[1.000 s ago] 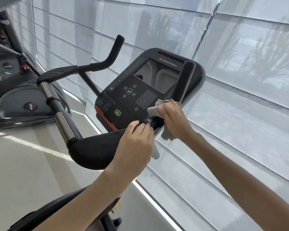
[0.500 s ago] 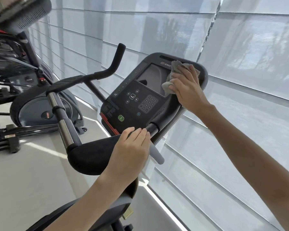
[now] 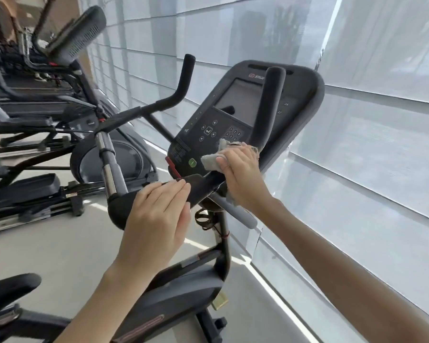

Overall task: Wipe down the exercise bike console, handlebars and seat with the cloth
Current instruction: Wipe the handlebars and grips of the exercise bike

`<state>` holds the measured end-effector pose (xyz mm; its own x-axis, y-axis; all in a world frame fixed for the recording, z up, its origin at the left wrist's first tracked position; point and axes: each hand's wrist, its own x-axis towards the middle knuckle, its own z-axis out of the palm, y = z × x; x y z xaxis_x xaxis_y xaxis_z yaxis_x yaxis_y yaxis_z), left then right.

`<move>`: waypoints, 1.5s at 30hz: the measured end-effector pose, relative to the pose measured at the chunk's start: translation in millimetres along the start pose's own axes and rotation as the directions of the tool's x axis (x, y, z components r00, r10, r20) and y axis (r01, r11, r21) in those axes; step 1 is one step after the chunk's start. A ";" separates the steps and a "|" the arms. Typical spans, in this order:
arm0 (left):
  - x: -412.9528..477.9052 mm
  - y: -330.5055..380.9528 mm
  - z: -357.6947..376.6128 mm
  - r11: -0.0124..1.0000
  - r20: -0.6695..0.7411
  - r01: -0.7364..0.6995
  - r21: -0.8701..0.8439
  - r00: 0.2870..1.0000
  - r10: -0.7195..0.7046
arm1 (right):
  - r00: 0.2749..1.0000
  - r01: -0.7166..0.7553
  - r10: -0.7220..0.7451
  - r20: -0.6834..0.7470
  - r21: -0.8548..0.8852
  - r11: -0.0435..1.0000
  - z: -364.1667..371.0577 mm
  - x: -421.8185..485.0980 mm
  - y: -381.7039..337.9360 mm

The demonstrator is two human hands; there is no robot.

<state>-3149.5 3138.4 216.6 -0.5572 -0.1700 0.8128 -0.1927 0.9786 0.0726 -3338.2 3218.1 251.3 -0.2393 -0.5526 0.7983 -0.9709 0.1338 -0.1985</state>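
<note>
**Inspection: cloth on the lower console, handlebars and seat not yet visibly reached**

Nearest, at the bottom of the frame, is the bike's grey frame shroud (image 3: 188, 288). A dark padded shape (image 3: 13, 284) at the lower left edge may be the seat; I cannot tell.

Above that, left of centre, my left hand (image 3: 156, 216) lies flat on the black handlebar pad (image 3: 120, 209). Its fingers are straight and it grasps nothing, which looks like a bracing hold.

Just beyond, at the centre of the frame, my right hand (image 3: 244, 179) has its fingers folded over the grey cloth (image 3: 209, 162). It presses the wad against the lower right part of the console (image 3: 208, 129), beside the green button (image 3: 192, 162). A tail of cloth hangs below the palm.

Handling, as I judge it:
- **Cloth:** It is soft, light and limp, and best held bunched in the palm so that no loose end drags across the keys.
- **Console:** It is rigid, but the keypad and screen (image 3: 238, 100) call for light pressure.
- **Grips:** The right grip (image 3: 270, 102) crosses in front of the screen, and the left grip (image 3: 186, 78) stands in the upper centre. Both are round, so the cloth should wrap around them.

Farther off, other exercise machines (image 3: 47, 115) fill the upper left and pale window blinds (image 3: 369, 157) fill the right.
</note>
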 end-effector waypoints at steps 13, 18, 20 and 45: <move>-43.3 15.3 1.7 0.954 0.073 -0.041 0.297 0.997 0.020 | 0.982 0.103 -0.080 -0.169 0.130 0.986 27.0 -32.7 8.8; -44.8 17.4 2.8 0.943 0.105 -0.032 0.332 0.994 -0.003 | 0.984 0.031 0.043 -0.174 0.403 0.915 37.9 -55.7 -25.0; -43.1 18.5 2.7 0.944 0.106 -0.025 0.329 0.994 -0.010 | 0.983 0.092 -0.005 -0.182 0.474 0.876 28.9 -58.8 -21.3; -29.4 25.9 9.8 0.932 0.111 -0.018 0.361 0.994 -0.024 | 0.967 -0.174 0.251 -0.035 0.630 0.757 22.3 -75.9 -29.5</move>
<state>-3146.0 3167.6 188.9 -0.6384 -0.2049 0.7419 -0.4615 0.8733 -0.1559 -3291.4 3237.8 183.9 -0.4752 -0.4721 0.7424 -0.6919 -0.3207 -0.6468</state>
